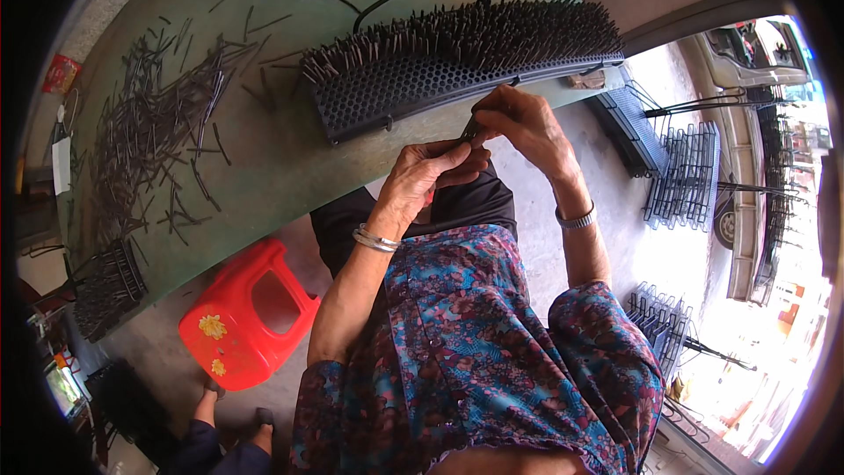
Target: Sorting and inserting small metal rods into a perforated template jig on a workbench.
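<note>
Just in front of the table's near edge, my two hands meet over my lap. My left hand (426,174) is closed round a few thin dark rods (470,129), their far ends showing past the thumb. My right hand (527,127) pinches at those ends with thumb and fingers; how many rods it grips is hidden. Beyond my hands stands a dark perforated rack (387,92), its rows of round holes bare along the near side. Rods of the same kind (475,35) stand packed upright in its far part.
Loose rods (163,114) lie heaped on the green table (264,158) to the left. A red plastic stool (233,325) stands below the table edge, near another person's legs (207,409). More racks (681,176) with wire handles stand on the floor at right, near a vehicle (747,62).
</note>
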Demonstrator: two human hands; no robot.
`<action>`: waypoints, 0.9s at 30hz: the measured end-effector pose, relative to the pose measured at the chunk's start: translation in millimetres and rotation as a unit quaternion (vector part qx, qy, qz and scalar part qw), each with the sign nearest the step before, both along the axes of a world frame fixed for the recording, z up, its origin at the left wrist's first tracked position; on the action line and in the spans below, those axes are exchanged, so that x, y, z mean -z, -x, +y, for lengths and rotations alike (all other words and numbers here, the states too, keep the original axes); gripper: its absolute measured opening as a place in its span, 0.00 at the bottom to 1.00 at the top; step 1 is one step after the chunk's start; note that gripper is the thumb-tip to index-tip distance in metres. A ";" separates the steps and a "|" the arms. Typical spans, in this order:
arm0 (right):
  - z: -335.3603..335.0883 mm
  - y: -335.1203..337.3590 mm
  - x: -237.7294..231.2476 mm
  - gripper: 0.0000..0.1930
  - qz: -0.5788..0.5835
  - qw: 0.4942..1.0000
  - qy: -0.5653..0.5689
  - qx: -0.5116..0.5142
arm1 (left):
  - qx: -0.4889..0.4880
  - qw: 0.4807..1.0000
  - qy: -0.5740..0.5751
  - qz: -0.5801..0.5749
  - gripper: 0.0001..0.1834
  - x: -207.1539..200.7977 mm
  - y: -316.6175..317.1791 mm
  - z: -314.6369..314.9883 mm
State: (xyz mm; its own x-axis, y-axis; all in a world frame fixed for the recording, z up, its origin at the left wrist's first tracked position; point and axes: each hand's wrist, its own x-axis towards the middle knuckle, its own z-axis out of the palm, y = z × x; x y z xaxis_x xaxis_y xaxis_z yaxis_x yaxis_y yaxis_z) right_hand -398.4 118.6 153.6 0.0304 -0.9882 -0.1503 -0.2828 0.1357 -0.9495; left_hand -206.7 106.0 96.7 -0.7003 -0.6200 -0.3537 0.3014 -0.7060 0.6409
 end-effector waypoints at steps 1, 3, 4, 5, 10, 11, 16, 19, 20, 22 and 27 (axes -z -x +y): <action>0.0 -0.9 -1.5 0.07 -0.005 1.000 -0.003 0.002 | 0.002 1.000 0.002 -0.001 0.17 -0.9 -0.3 -0.4; -0.2 0.9 -3.3 0.08 0.001 1.000 -0.007 -0.005 | 0.005 1.000 0.005 -0.002 0.17 -1.2 -0.3 -1.1; -0.4 1.7 -4.1 0.08 0.006 1.000 -0.012 -0.012 | 0.005 1.000 0.004 -0.004 0.17 -1.1 -0.4 -1.4; -1.0 2.4 -4.6 0.08 0.006 1.000 -0.011 -0.011 | 0.005 1.000 0.004 -0.005 0.17 -0.8 -0.4 -1.6; -3.7 4.3 -11.1 0.09 0.019 0.999 -0.012 -0.031 | -0.035 0.998 0.047 -0.023 0.16 0.1 4.1 1.7; -3.2 4.1 -11.9 0.09 0.019 0.999 -0.012 -0.031 | -0.039 0.997 0.066 -0.032 0.16 -0.4 4.9 1.5; -1.1 6.3 -8.1 0.09 0.039 0.999 0.000 -0.016 | -0.015 0.997 0.074 -0.028 0.17 0.9 4.2 -2.3; -1.2 2.4 -9.1 0.07 0.083 0.995 0.057 0.008 | -0.032 0.995 0.086 -0.032 0.21 4.8 6.1 -1.1; -2.6 -0.6 -10.1 0.06 0.077 0.993 0.070 0.050 | -0.050 0.994 0.090 -0.038 0.24 5.6 7.0 -0.8; -5.9 -4.5 -13.8 0.04 0.126 0.975 0.131 0.131 | -0.075 0.995 0.053 -0.038 0.24 9.2 6.3 -2.4; -25.6 -2.5 -6.4 0.03 0.221 0.918 0.266 0.192 | -0.055 0.996 -0.005 -0.076 0.24 10.2 0.1 1.6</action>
